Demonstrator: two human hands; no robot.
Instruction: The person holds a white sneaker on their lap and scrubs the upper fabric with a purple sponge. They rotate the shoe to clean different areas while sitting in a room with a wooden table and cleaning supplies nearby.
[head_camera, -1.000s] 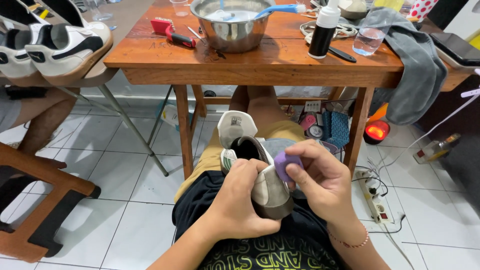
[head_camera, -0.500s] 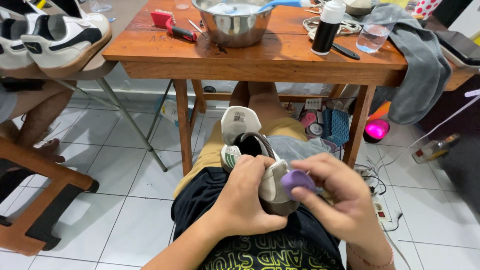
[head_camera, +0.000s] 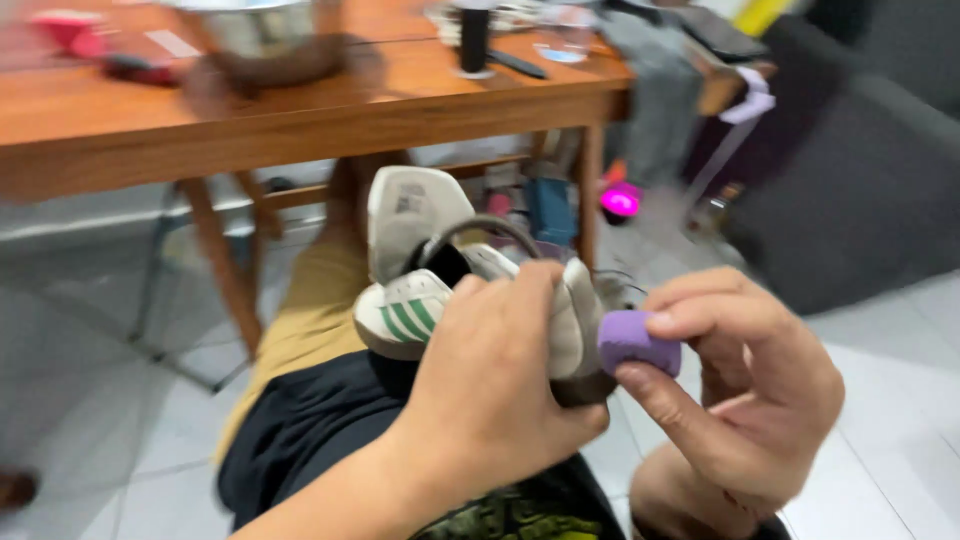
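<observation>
A dark bottle (head_camera: 474, 40) with a pale base stands on my bench (head_camera: 300, 110); its label is blurred.

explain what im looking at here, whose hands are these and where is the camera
The camera sits on a person's head and looks down, so you see their own two bare hands and lap. There is no machine here. The left hand grips a white sneaker with green stripes by its heel end, resting over the lap. The right hand pinches a small purple block, perhaps a sponge or eraser, between thumb and fingers, pressed against the shoe's brown sole edge. In front stands a wooden table; on it, blurred, are a metal bowl, a dark bottle and a clear glass. A grey cloth hangs off its far corner. The floor is pale tile, with a glowing pink light beneath the table.
</observation>
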